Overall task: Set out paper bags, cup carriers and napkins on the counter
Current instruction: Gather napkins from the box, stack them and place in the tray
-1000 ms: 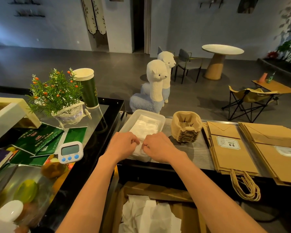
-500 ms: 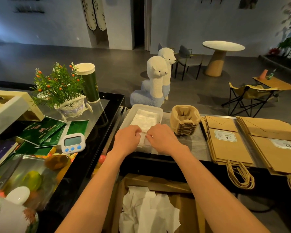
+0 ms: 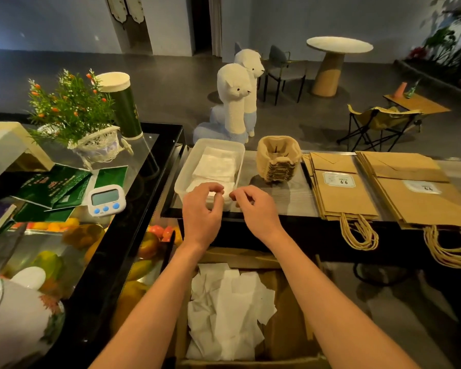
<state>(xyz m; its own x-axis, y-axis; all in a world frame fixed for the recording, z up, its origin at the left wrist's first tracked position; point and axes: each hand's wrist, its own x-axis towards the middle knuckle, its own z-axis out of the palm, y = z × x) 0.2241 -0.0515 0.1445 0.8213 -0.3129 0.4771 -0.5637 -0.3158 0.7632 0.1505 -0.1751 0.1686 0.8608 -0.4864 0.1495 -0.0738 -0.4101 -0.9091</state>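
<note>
A clear plastic tray (image 3: 182,179) sits on the desk (image 3: 282,199), and folded white napkins (image 3: 216,163) are stacked inside it. Both hands hover over its 6 o'clock end. The left hand (image 3: 201,211) has its fingers curled, with thumb and forefinger drawn close at the edge of the nearest napkin; I cannot tell whether they pinch it. The right hand (image 3: 256,211), at the left hand's 3 o'clock, has its fingers loosely curled and nothing visible between them.

At the tray's 3 o'clock stands a stack of brown cup carriers (image 3: 278,161). Further toward 3 o'clock lie two flat stacks of paper bags (image 3: 341,198), side by side, their rope handles hanging over the desk's near edge.

At 6 o'clock, below the desk, a cardboard box (image 3: 285,328) holds loose white paper sheets (image 3: 224,310). At the tray's 9 o'clock are a small digital timer (image 3: 105,198) and a potted plant (image 3: 72,110).
</note>
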